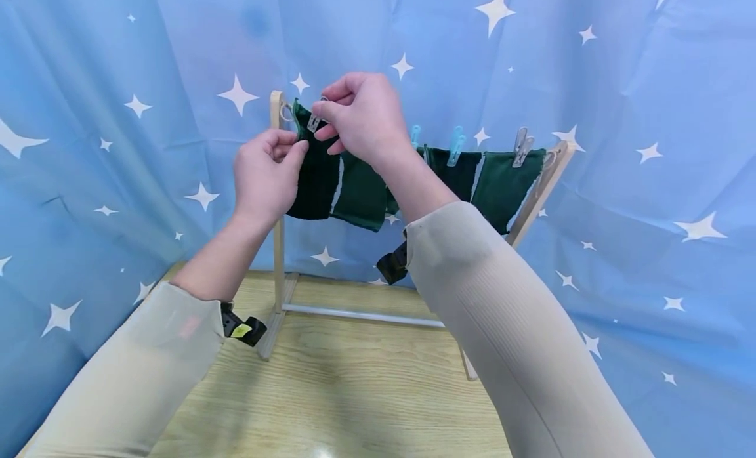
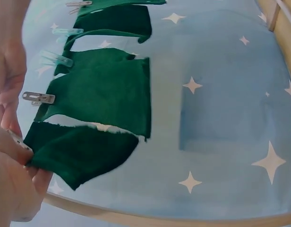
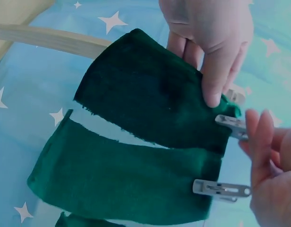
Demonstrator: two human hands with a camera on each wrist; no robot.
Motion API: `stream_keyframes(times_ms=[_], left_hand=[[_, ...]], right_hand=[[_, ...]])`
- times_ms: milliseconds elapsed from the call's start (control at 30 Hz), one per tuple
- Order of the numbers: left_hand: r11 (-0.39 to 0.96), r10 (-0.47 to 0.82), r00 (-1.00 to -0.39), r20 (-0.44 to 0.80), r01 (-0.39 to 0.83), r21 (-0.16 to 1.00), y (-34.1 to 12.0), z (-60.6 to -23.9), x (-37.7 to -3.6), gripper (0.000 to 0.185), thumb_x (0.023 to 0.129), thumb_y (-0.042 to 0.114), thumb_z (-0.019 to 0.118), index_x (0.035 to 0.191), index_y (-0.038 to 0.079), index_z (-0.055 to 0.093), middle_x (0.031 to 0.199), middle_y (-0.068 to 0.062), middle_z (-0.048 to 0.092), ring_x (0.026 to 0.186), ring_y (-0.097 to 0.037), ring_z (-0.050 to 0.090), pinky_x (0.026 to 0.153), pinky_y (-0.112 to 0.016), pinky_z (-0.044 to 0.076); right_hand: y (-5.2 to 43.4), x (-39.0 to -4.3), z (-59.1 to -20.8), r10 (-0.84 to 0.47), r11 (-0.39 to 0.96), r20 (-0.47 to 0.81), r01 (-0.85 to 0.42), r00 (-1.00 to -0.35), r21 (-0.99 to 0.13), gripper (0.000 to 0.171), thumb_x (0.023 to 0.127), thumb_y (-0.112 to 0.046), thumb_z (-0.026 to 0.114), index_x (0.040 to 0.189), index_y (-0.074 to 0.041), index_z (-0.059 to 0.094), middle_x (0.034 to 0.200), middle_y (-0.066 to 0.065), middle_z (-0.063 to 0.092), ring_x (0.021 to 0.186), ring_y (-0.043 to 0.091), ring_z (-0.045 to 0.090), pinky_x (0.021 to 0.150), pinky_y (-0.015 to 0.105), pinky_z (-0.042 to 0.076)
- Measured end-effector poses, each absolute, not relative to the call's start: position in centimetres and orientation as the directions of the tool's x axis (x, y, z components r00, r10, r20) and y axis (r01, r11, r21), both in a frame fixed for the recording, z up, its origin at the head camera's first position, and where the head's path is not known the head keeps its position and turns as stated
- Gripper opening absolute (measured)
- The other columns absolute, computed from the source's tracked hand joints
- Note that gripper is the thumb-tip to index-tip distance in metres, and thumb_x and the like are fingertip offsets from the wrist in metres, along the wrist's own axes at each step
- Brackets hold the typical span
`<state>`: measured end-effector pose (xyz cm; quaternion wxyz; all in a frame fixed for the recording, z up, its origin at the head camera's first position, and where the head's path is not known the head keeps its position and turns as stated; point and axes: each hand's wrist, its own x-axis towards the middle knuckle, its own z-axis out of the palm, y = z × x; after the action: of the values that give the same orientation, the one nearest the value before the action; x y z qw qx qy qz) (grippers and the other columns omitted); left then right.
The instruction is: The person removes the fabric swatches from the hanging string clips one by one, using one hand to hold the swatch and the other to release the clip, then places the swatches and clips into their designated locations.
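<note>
Nearest, at frame centre, the left hand (image 1: 266, 176) pinches the upper edge of the end dark green cloth piece (image 1: 315, 172) between thumb and fingers. Just above, the right hand (image 1: 360, 117) pinches a clear clothespin (image 1: 315, 119) at that piece's top corner. Behind stands the wooden drying rack (image 1: 276, 235), carrying further green pieces (image 1: 502, 182) clipped toward the right, against the starred blue curtain (image 1: 650, 215).

Star curtain (image 1: 620, 261), prob. wood tabletop (image 1: 331, 405)

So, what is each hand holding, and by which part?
The left hand holds the leftmost green cloth at its upper left edge. The right hand pinches the grey clip on its top edge.
</note>
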<state>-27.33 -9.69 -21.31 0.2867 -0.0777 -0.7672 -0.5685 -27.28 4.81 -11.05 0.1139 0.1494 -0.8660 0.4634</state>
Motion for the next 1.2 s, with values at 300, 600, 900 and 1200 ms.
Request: stream_keyframes(times_ms=[300,600,900,1200], left_hand=[[0.103,-0.097,-0.92,0.38,0.37,0.923,-11.4,-20.7,-26.6,0.04,0.109,0.031,0.07,0.142,0.01,0.074,0.11,0.002,0.08,0.102,-0.012,0.07,0.079,-0.019,0.06],[0.05,0.036,-0.963,0.267,0.268,0.962,-13.5,-20.5,-25.8,0.056,0.11,0.036,0.069,0.161,0.016,0.058,0.133,0.005,0.075,0.08,-0.005,0.067,0.069,-0.022,0.06],[-0.003,0.107,-0.963,0.249,0.25,0.968,-15.5,-20.8,-25.0,0.063,0.11,0.035,0.069,0.167,0.016,0.049,0.158,-0.001,0.065,0.077,-0.005,0.068,0.071,-0.022,0.06],[0.029,0.162,-0.967,0.198,0.206,0.978,-18.4,-22.9,-24.0,0.072,0.108,0.04,0.071,0.17,0.018,0.043,0.166,-0.003,0.056,0.087,-0.005,0.074,0.072,-0.022,0.059]], right_hand=[[5.9,-26.1,-11.0,-0.088,0.44,0.509,-0.492,-0.856,-0.751,0.026,0.109,-0.023,0.069,0.129,-0.007,0.072,0.121,0.009,0.077,0.085,0.018,0.08,0.072,0.028,0.065],[9.5,-23.7,-11.3,-0.075,0.354,0.594,-0.578,-0.801,-0.735,0.023,0.107,-0.02,0.073,0.124,-0.005,0.074,0.12,0.009,0.077,0.078,0.015,0.08,0.063,0.027,0.062],[14.3,-21.0,-13.5,-0.019,0.402,0.603,-0.558,-0.798,-0.726,0.02,0.106,-0.022,0.076,0.121,-0.009,0.077,0.12,0.006,0.08,0.074,0.013,0.081,0.055,0.03,0.061],[19.7,-18.9,-17.9,0.031,0.447,0.547,-0.478,-0.836,-0.756,0.022,0.105,-0.021,0.078,0.122,-0.008,0.075,0.115,-0.005,0.081,0.068,0.013,0.079,0.049,0.027,0.056]])
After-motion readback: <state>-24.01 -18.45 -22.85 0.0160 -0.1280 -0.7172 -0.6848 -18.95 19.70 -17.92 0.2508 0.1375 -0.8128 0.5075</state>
